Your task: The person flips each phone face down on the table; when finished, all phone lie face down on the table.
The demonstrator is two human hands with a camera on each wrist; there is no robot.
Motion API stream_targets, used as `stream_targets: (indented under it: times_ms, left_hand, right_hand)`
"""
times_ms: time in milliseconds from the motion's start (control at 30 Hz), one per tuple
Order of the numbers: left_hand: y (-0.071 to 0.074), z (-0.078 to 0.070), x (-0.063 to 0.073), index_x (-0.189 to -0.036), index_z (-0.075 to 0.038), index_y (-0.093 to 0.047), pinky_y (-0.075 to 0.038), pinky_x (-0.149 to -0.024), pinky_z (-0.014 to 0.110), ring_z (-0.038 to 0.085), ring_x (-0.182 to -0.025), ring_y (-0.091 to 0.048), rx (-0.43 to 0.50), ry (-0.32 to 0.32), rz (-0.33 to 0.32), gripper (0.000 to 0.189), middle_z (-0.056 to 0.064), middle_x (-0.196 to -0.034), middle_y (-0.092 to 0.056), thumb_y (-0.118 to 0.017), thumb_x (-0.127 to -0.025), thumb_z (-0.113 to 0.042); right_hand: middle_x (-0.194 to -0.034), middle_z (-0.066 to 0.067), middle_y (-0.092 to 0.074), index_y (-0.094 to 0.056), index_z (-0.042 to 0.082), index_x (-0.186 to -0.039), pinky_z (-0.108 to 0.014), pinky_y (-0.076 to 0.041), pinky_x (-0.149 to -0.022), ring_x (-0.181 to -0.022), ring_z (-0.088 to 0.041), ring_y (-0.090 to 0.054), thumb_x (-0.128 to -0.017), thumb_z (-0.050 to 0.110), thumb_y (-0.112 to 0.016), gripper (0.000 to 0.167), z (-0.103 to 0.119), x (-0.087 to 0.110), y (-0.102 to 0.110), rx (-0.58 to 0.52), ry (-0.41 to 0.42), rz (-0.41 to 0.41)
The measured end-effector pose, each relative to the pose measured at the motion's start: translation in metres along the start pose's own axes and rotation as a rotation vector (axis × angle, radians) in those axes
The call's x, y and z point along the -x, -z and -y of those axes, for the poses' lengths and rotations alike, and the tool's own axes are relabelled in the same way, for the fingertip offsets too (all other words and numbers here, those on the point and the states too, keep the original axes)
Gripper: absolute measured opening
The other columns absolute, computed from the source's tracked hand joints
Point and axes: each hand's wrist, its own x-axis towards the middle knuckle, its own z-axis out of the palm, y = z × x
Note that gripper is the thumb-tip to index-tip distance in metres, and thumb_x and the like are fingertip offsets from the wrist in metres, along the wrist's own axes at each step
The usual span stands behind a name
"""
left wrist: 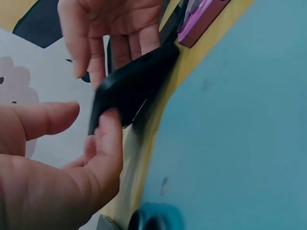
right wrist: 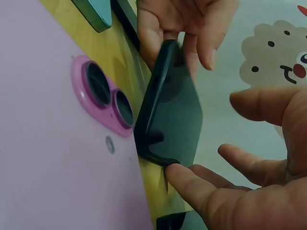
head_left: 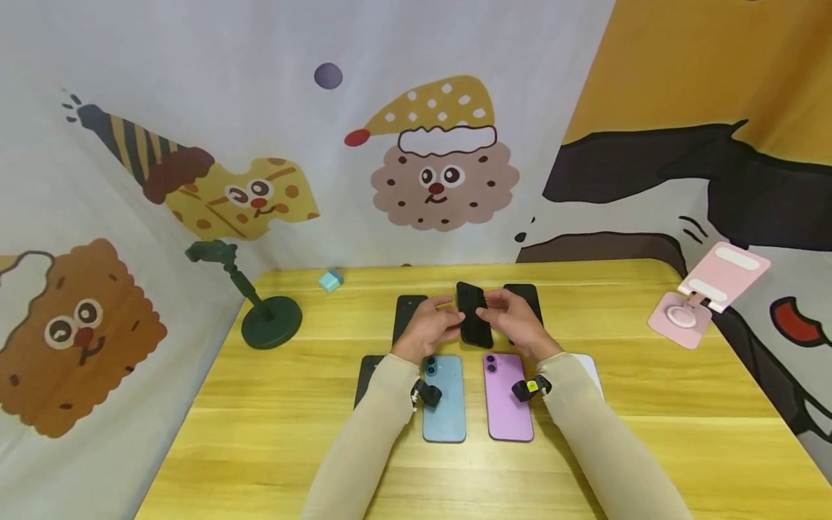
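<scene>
A black phone (head_left: 475,315) is tilted between my two hands, its dark glossy face (right wrist: 175,112) showing in the right wrist view. My left hand (head_left: 431,325) has its fingertips at the phone's left edge, the thumb (left wrist: 50,120) lifted off it. On the opposite side, my right hand (head_left: 516,323) touches an edge near a corner with a fingertip (right wrist: 178,175); its thumb stands away too. Below the hands lie a light blue phone (head_left: 445,404) and a pink phone (head_left: 507,404), camera sides up.
Black phones lie beside the hands, one at left (head_left: 406,314), another at right (head_left: 525,297). A dark phone (head_left: 367,372) and a white phone (head_left: 590,372) show partly under the forearms. A green stand (head_left: 271,323), a pink stand (head_left: 689,318) and a small teal block (head_left: 331,280) stand farther out.
</scene>
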Motion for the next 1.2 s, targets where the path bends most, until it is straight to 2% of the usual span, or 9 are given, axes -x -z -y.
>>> stream_targets:
  times_ms: [100,200,333,400,533,700,767,967,1200]
  left_hand:
    - [0.0,0.001,-0.002,-0.155,0.0,-0.05,-0.059,-0.098,0.04,0.026,-0.114,-0.065,0.009,-0.013,-0.009,0.054,0.006,-0.115,-0.059,-0.065,-0.102,0.001]
    - [-0.001,0.002,-0.004,-0.151,-0.002,-0.056,-0.059,-0.096,0.038,0.025,-0.112,-0.065,0.014,-0.026,-0.001,0.048,0.009,-0.121,-0.06,-0.063,-0.103,0.0]
    - [-0.003,0.0,-0.004,-0.151,-0.006,-0.057,-0.06,-0.099,0.038,0.032,-0.122,-0.068,0.031,-0.04,0.046,0.046,0.017,-0.135,-0.063,-0.062,-0.105,-0.002]
    - [-0.004,-0.001,-0.002,-0.152,-0.009,-0.057,-0.06,-0.094,0.037,0.032,-0.121,-0.068,0.024,-0.041,0.071,0.046,0.018,-0.137,-0.065,-0.061,-0.106,-0.004]
    - [-0.006,-0.002,0.0,-0.153,-0.019,-0.057,-0.06,-0.088,0.033,0.029,-0.119,-0.067,-0.023,-0.026,0.113,0.047,0.013,-0.14,-0.066,-0.062,-0.107,-0.01]
    - [-0.007,0.002,0.001,-0.155,-0.031,-0.054,-0.059,-0.103,0.048,0.031,-0.14,-0.057,-0.042,0.022,0.16,0.049,0.01,-0.151,-0.06,-0.062,-0.108,-0.019]
    - [-0.008,0.003,0.001,-0.155,-0.033,-0.054,-0.056,-0.107,0.054,0.031,-0.143,-0.055,-0.041,0.034,0.175,0.05,0.01,-0.153,-0.058,-0.063,-0.108,-0.017]
    - [-0.01,0.001,0.0,-0.155,-0.034,-0.053,-0.053,-0.111,0.057,0.031,-0.131,-0.065,-0.085,0.029,0.219,0.056,0.011,-0.153,-0.058,-0.065,-0.106,-0.011]
    - [-0.01,0.0,0.0,-0.153,-0.03,-0.057,-0.052,-0.111,0.059,0.027,-0.125,-0.069,-0.12,0.017,0.196,0.057,0.009,-0.15,-0.061,-0.073,-0.101,-0.01]
  right_hand:
    - [-0.156,-0.024,-0.048,-0.045,0.002,-0.157,-0.052,-0.051,-0.114,-0.139,-0.041,-0.056,-0.104,0.028,-0.068,0.063,0.003,0.0,-0.005,-0.03,-0.014,0.013]
    - [-0.157,-0.024,-0.047,-0.044,0.002,-0.158,-0.051,-0.052,-0.113,-0.14,-0.04,-0.056,-0.106,0.028,-0.067,0.062,0.004,0.0,-0.007,-0.076,-0.036,0.016]
    - [-0.155,-0.024,-0.049,-0.043,0.003,-0.159,-0.051,-0.055,-0.108,-0.14,-0.041,-0.056,-0.107,0.028,-0.065,0.062,0.004,-0.003,-0.009,-0.13,-0.051,0.039]
    - [-0.155,-0.025,-0.05,-0.042,0.004,-0.159,-0.052,-0.056,-0.105,-0.141,-0.042,-0.055,-0.107,0.028,-0.064,0.062,0.004,-0.005,-0.01,-0.15,-0.05,0.064]
    - [-0.156,-0.025,-0.049,-0.04,0.005,-0.161,-0.053,-0.058,-0.102,-0.142,-0.043,-0.054,-0.108,0.029,-0.063,0.063,0.004,-0.007,-0.011,-0.163,-0.049,0.089]
    - [-0.16,-0.027,-0.044,-0.035,0.006,-0.163,-0.053,-0.06,-0.099,-0.141,-0.044,-0.054,-0.108,0.028,-0.063,0.066,0.004,-0.007,-0.01,-0.153,-0.044,0.092]
    - [-0.16,-0.028,-0.043,-0.033,0.006,-0.164,-0.052,-0.061,-0.097,-0.14,-0.045,-0.055,-0.108,0.028,-0.062,0.067,0.003,-0.006,-0.01,-0.158,-0.046,0.093]
    - [-0.158,-0.03,-0.045,-0.029,0.009,-0.167,-0.047,-0.064,-0.091,-0.136,-0.045,-0.059,-0.108,0.027,-0.064,0.071,0.002,-0.002,-0.006,-0.18,-0.05,0.083]
    - [-0.158,-0.03,-0.047,-0.029,0.007,-0.166,-0.047,-0.064,-0.087,-0.126,-0.042,-0.068,-0.106,0.024,-0.068,0.074,0.005,-0.002,-0.004,-0.206,-0.049,0.072]
